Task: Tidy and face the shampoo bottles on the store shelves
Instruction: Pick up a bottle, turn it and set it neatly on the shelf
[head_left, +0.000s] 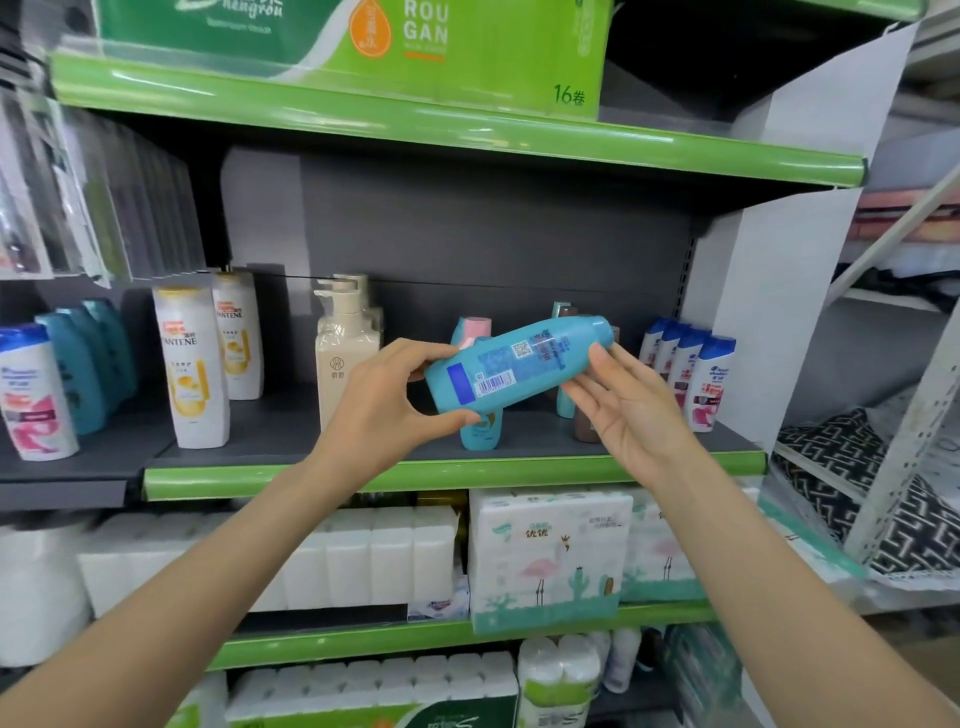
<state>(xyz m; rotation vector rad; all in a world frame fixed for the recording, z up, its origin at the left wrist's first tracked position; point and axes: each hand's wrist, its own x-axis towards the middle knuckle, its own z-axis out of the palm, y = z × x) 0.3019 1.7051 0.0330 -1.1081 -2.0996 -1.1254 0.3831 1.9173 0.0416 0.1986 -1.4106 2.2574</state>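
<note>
A teal shampoo bottle (514, 364) is held tilted in front of the middle shelf (447, 475), cap up to the right, barcode side facing me. My left hand (387, 402) grips its lower end between thumb and fingers. My right hand (631, 408) touches the cap end with straight fingers and thumb. Behind it stand another teal bottle (480, 428), a pink-capped one (475, 327), white Pantene bottles (195, 369), cream pump bottles (343, 353) and blue-capped white bottles (691, 371).
More teal and white bottles (57, 384) stand on the left bay. Tissue packs (545, 556) fill the shelves below. A green paper-roll pack (363, 47) sits on the top shelf. A white side panel (769, 322) closes the shelf's right end.
</note>
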